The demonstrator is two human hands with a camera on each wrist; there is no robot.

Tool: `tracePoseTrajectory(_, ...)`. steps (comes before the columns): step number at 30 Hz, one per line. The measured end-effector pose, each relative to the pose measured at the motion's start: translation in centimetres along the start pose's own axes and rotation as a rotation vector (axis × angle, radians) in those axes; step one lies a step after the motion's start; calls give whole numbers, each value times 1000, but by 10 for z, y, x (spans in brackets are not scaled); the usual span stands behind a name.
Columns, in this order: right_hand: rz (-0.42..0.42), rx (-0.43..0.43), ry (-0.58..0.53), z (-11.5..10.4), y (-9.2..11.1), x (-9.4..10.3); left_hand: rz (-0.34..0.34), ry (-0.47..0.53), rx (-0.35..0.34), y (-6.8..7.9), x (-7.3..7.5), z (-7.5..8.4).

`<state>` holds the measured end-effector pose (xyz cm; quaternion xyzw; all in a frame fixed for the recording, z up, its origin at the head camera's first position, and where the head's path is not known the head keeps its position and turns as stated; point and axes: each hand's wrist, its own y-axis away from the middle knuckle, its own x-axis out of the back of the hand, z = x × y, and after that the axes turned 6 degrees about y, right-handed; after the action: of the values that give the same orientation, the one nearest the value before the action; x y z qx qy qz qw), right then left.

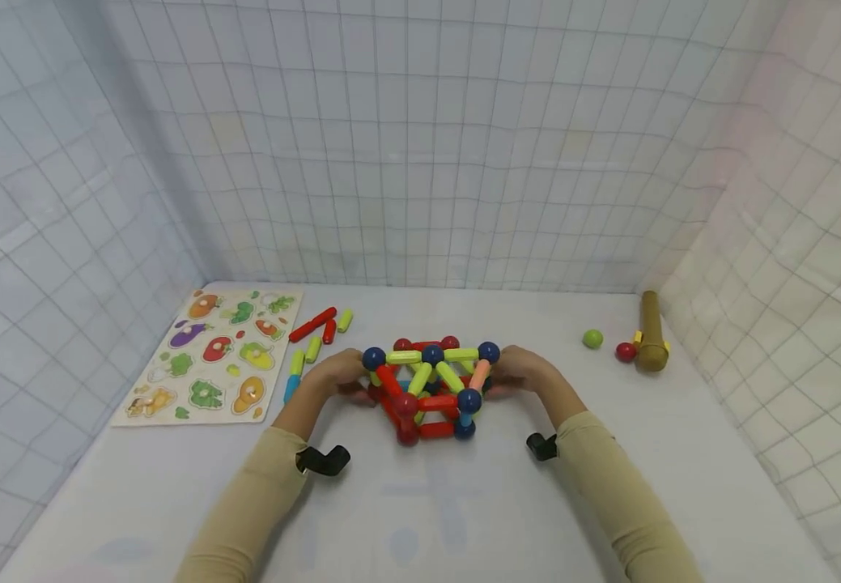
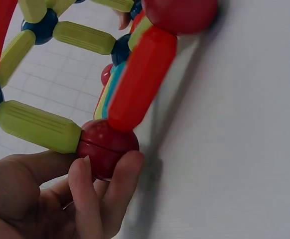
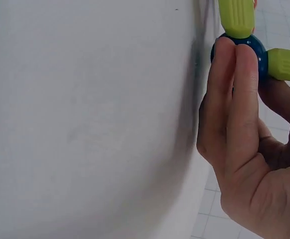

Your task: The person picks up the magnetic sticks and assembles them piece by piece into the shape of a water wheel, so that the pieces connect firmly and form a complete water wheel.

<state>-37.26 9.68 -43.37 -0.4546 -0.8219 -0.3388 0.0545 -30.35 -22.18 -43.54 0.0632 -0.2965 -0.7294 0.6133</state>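
Observation:
A structure of magnetic building sticks and balls (image 1: pixel 432 354) stands in the middle of the white table in the head view. Blue and red balls join its yellow-green, red, orange and blue sticks in an upper and a lower layer. On its left side, my left hand (image 1: pixel 341 374) pinches a low red ball (image 2: pixel 106 142) between thumb and fingers, with a yellow-green stick and a red stick meeting there. Across from it, my right hand (image 1: pixel 525 369) grips a blue ball (image 3: pixel 253 46) that carries two yellow-green sticks (image 3: pixel 287 63).
A vegetable puzzle board (image 1: pixel 197 348) lies at the left, with several loose sticks (image 1: pixel 312 324) beside it. Towards the right back are a green ball (image 1: pixel 592 338), a red ball (image 1: pixel 626 352) and a brown rod-like piece (image 1: pixel 651 328) with a wider end. Grid-patterned walls (image 1: pixel 391 162) enclose the table.

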Motion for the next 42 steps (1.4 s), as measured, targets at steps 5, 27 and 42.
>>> tracePoseTrajectory(5,77,86,15,-17,19,1,105,-38,-146,17,4,17)
tracePoseTrajectory(27,470,374,52,-29,58,-38,607,-271,-535,55,-28,24)
tracePoseTrajectory(42,414,399,166,-1,73,-11,663,-497,-140,73,39,-30)
